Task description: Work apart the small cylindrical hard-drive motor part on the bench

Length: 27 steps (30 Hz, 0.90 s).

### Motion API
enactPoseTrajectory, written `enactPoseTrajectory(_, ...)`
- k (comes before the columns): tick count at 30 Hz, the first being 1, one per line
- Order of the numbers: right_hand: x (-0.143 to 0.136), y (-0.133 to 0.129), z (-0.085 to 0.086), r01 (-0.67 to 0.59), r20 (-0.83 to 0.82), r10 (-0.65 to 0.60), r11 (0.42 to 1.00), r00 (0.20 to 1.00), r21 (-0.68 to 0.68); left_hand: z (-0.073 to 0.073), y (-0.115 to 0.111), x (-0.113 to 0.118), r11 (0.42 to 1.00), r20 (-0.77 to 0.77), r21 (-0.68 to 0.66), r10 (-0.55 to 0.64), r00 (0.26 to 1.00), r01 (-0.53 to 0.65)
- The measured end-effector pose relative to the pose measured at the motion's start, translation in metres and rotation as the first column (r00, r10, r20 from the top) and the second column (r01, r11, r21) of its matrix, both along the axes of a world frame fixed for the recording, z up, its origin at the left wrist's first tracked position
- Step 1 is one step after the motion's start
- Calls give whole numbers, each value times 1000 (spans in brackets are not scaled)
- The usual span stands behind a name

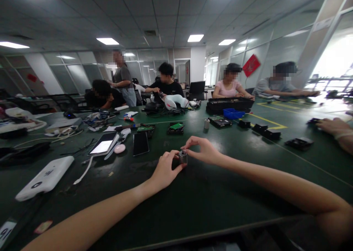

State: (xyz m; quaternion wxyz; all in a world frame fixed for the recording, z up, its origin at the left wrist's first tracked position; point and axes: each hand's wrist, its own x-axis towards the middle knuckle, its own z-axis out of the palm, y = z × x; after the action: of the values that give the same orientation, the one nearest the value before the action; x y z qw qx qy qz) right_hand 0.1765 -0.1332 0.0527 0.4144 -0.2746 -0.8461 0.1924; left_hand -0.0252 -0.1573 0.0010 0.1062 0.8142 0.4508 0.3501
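Before me, just above or on the green table (209, 199), is a small grey metal cylinder (182, 157), upright, with an uneven top. My left hand (167, 168) grips its side between thumb and fingers. At the cylinder's top, my right hand (202, 150) has its thumb and fingertips pinched together; whatever is between them is too small to make out. A similar pale cylinder (206, 124) stands farther back. Beyond my hands lies a hard drive (175, 128) with a green circuit board. To its left is a black phone (141, 143).
On the left lie a white device (45, 177), a lit phone (104, 144) on a cable and a pink round object (119, 149). At the right are a blue tray (234, 113), black plastic parts (267, 131) and another person's hand (335, 128). Several people work beyond.
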Motion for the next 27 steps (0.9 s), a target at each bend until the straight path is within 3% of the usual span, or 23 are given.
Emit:
enactPoseTrajectory(4,1,-1,-1,-25,71,22,999,997,47,0,0,-1,1000,3,-2,-9,1000,9)
enactPoseTrajectory(9,1,1,-3,29,164,-68,973,984,230,1,0,0,1000,-1,7,-15,1000,15)
enactPoseTrajectory(12,2,1,-3,-13,217,-57,951,974,309,2,-1,0,1000,1,11,-19,1000,19)
enactPoseTrajectory(15,2,0,-4,-42,233,-37,946,972,323,3,-1,1,1000,1,16,-23,1000,23)
enactPoseTrajectory(20,0,-1,-7,28,182,-80,961,980,273,3,-4,3,999,9,49,16,1000,-16)
enactPoseTrajectory(23,0,-1,-8,11,171,-58,964,984,265,16,-12,3,972,133,212,75,988,-102)
enactPoseTrajectory(27,1,0,-9,-10,166,-38,960,985,280,60,-52,0,823,159,567,-73,985,-31)
